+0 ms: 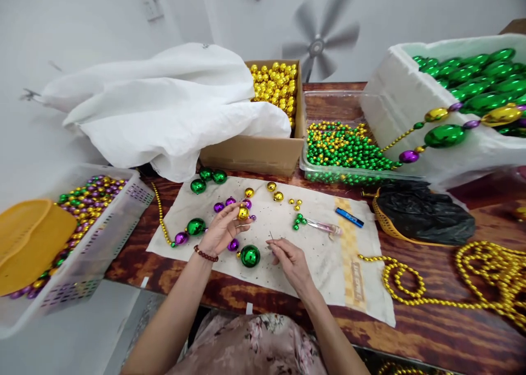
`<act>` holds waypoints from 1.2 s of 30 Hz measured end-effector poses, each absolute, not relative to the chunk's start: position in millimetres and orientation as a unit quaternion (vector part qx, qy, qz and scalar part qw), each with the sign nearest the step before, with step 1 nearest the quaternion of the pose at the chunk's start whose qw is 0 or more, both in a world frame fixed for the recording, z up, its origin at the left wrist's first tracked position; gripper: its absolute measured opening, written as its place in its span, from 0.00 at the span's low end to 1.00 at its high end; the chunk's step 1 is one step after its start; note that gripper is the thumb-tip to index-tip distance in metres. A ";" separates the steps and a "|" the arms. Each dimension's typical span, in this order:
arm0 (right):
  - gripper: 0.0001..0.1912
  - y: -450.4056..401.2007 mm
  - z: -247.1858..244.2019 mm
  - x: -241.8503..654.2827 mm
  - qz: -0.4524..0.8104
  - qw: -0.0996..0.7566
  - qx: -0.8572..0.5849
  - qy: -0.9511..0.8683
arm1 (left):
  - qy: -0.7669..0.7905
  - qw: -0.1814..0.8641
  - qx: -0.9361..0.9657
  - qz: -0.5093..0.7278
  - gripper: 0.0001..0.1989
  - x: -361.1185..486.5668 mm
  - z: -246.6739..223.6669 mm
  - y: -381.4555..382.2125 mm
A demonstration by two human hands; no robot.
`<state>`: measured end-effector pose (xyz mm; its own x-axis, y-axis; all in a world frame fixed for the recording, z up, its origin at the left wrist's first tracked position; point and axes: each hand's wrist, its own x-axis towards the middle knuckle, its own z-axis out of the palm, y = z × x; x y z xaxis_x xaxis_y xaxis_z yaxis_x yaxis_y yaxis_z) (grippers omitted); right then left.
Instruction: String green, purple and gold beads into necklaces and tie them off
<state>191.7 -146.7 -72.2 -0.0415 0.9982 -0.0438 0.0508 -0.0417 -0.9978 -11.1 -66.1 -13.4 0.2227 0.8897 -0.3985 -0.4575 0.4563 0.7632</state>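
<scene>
My left hand [224, 226] holds a shiny gold bead [243, 213] between thumb and fingers, above the white cloth [287, 210]. A small purple bead [253, 217] shows right beside its fingertips. To the right, my right hand [289, 260] pinches a thin needle [271, 235] that points up. Between the hands lies a large green bead [250, 256] with a small gold one touching its left side. Purple beads [219, 206] lie around my left hand. A big green bead [196, 227] and a purple bead [181, 238] join a gold bead strand [161, 213] at the left.
Gold beads [278, 196], small green beads [297, 221], a clear tube [322, 226] and a blue packet [349, 217] lie on the cloth. Behind stand a cardboard box [250, 154], a clear bin [349, 173] and a foam box [386, 79]. A white basket [127, 205] stands left.
</scene>
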 end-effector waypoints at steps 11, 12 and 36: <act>0.19 -141.5 -57.6 180.2 0.591 0.460 -0.475 -0.461 | 0.407 0.745 0.285 0.446 0.18 13.4 -16.4 -80.0; 0.18 -141.5 -58.1 179.9 0.591 0.458 -0.482 -0.458 | 0.412 0.738 0.293 0.447 0.18 14.7 -16.9 -80.5; 0.22 -120.6 -57.9 173.2 0.648 0.542 -0.446 -0.295 | 0.493 0.531 0.530 0.440 0.24 8.9 -39.9 -92.4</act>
<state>173.2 -120.6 -57.9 -0.0140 0.9659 -0.2584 -0.4385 -0.2381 -0.8666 8.9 -92.4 -39.9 0.1276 0.9902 -0.0577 0.0557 0.0509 0.9971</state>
